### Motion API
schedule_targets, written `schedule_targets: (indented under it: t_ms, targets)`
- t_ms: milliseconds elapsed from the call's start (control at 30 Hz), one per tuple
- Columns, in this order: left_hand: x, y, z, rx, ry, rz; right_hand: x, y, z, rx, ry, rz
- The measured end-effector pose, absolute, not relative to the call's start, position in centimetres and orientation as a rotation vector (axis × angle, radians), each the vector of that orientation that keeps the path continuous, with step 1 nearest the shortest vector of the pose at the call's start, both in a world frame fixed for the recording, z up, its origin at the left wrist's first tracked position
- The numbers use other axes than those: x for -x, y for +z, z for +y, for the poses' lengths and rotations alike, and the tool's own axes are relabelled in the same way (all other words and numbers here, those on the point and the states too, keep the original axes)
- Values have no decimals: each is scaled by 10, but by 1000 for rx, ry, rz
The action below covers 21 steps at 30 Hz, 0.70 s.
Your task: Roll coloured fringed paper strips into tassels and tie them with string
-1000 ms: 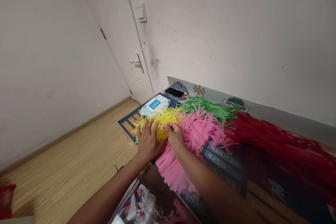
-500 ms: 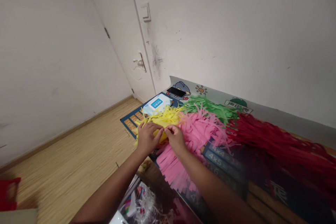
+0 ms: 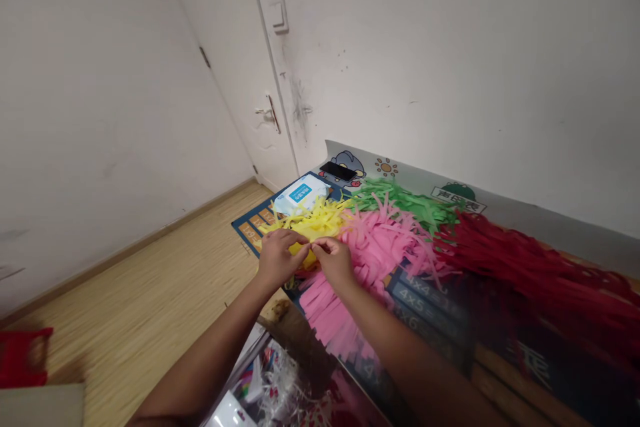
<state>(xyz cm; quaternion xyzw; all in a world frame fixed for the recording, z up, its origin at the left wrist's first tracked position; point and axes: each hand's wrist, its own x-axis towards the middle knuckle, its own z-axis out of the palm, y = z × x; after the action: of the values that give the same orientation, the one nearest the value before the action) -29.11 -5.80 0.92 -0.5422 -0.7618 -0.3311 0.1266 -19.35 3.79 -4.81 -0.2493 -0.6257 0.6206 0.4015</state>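
Note:
My left hand (image 3: 283, 255) and my right hand (image 3: 334, 260) meet at the fingertips above a pile of yellow fringed paper (image 3: 320, 219). Both are closed in a pinch; whatever sits between the fingers is too small to make out. Pink fringed paper (image 3: 373, 243) spreads to the right of my right hand and under that forearm. Behind it lies green fringed paper (image 3: 407, 203). Further right is a long heap of red fringed paper (image 3: 520, 267).
A pack of wet wipes (image 3: 303, 195) and a black phone (image 3: 339, 171) lie at the table's back left. The table cover (image 3: 425, 300) curls up against the wall. Below my arms, bags with white shreds (image 3: 285, 380) show. A red stool (image 3: 25, 357) stands lower left.
The view has shifted slightly. My left hand's fingers have curled a little lower, while both hands stay together over the yellow paper.

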Motion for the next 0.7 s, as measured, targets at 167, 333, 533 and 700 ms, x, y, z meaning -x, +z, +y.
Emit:
schedule_targets:
  t_ms: [167, 333, 533, 700]
  targets:
    - [290, 12, -61, 1571, -924, -2236, 191, -39, 34, 636, 1523, -1638]
    - [295, 10, -62, 1538, -981, -2261, 191, -40, 33, 649, 1530, -1652]
    - [295, 13, -66, 1617, -966, -2306, 191, -44, 33, 649, 1539, -1648]
    - [294, 14, -66, 1637, -942, -2326, 190, -41, 32, 642, 1544, -1665]
